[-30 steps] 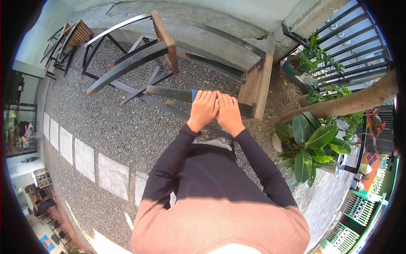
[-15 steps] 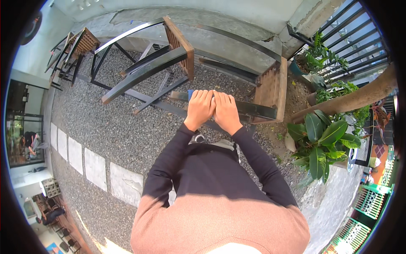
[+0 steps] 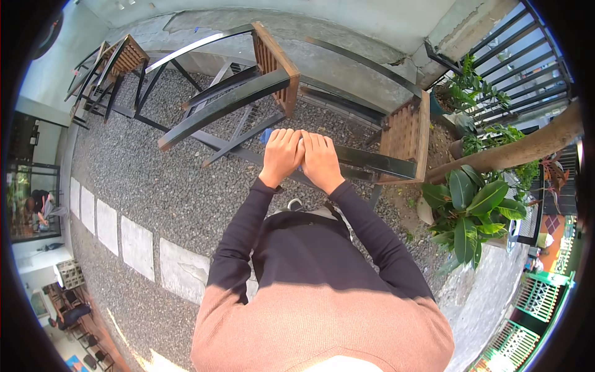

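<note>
My left hand (image 3: 281,160) and my right hand (image 3: 320,160) are side by side, fingers curled over a blue cloth (image 3: 266,135) on a black metal bar (image 3: 375,162). Most of the cloth is hidden under my fingers; a blue edge shows beside the left hand. The bar belongs to a piece of furniture with a wooden slatted panel (image 3: 403,133), probably a chair. The bar's near-left end is covered by my hands. A second similar wood-and-metal piece (image 3: 276,65) stands just beyond, to the left.
Grey gravel (image 3: 155,167) covers the ground, with square paving slabs (image 3: 136,248) at left. Another slatted piece (image 3: 124,56) is at far left. A leafy plant (image 3: 468,204) and a slanting trunk (image 3: 496,155) are close on the right. A concrete wall (image 3: 347,18) runs behind.
Both hands and the cloth have slid left along the bar to its end. The view has shifted slightly, so the furniture appears a little farther right.
</note>
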Available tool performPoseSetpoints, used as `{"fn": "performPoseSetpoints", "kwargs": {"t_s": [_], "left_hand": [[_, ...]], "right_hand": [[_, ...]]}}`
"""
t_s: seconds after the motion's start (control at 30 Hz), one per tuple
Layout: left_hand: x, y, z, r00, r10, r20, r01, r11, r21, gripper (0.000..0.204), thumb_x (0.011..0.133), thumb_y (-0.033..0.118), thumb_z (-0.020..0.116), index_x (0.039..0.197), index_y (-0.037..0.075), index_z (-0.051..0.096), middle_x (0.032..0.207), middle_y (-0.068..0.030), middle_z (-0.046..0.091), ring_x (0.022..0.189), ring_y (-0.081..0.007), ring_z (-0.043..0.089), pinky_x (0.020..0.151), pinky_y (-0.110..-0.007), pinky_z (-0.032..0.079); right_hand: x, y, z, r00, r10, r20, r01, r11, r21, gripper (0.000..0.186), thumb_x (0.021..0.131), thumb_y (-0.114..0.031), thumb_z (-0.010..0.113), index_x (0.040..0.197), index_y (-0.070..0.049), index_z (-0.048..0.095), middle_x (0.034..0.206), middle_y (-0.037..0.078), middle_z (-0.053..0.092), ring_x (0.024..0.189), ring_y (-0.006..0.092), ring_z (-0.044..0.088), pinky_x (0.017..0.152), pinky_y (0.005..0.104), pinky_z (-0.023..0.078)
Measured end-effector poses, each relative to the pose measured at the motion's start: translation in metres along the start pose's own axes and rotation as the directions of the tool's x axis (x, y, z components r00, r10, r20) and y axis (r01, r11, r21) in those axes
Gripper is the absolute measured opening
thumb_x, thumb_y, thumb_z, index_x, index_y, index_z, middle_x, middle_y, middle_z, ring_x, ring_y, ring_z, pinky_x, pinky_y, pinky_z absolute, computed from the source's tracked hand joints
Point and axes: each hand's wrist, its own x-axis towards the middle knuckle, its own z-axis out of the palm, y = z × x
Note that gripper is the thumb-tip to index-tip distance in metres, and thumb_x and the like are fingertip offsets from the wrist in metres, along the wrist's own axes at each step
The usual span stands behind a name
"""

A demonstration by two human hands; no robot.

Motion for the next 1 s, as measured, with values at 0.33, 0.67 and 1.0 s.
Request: {"fn": "performPoseSetpoints", "kwargs": {"t_s": [0.33,0.67,1.0], "left_hand": [[-0.001,0.01,0.005,0.997,-0.066,-0.041,0.065,0.998,-0.003,0.025,0.099,0.019,0.062,0.112,-0.001,0.071,0.093,-0.0126,0.064,0.092,-0.0322,0.062,0.093,-0.046,0.048],[0.002,0.038,0.012,0.99,-0.138,0.032,0.136,0.989,0.053,0.037,0.103,0.02,0.057,0.128,-0.003,0.072,0.118,-0.0154,0.074,0.118,-0.0328,0.067,0.118,-0.051,0.042],[0.013,0.08,0.042,0.991,-0.123,0.05,0.118,0.989,0.089,0.041,0.102,0.024,0.057,0.128,-0.004,0.071,0.122,-0.0172,0.073,0.126,-0.034,0.065,0.121,-0.053,0.04]], "right_hand": [[-0.002,0.0,-0.003,0.999,0.037,-0.003,-0.037,0.999,0.023,0.047,0.099,-0.015,0.064,0.142,0.004,0.061,0.124,0.016,0.069,0.116,0.0316,0.065,0.106,0.0449,0.049],[-0.016,0.019,-0.015,0.999,0.054,0.005,-0.054,0.997,0.055,0.046,0.103,-0.016,0.063,0.144,0.004,0.06,0.119,0.014,0.069,0.11,0.0298,0.065,0.103,0.0433,0.05],[-0.042,0.057,-0.039,1.0,0.011,0.011,-0.011,1.0,0.022,0.056,0.098,-0.019,0.065,0.148,0.006,0.057,0.117,0.014,0.066,0.108,0.0278,0.063,0.103,0.0415,0.048]]}}
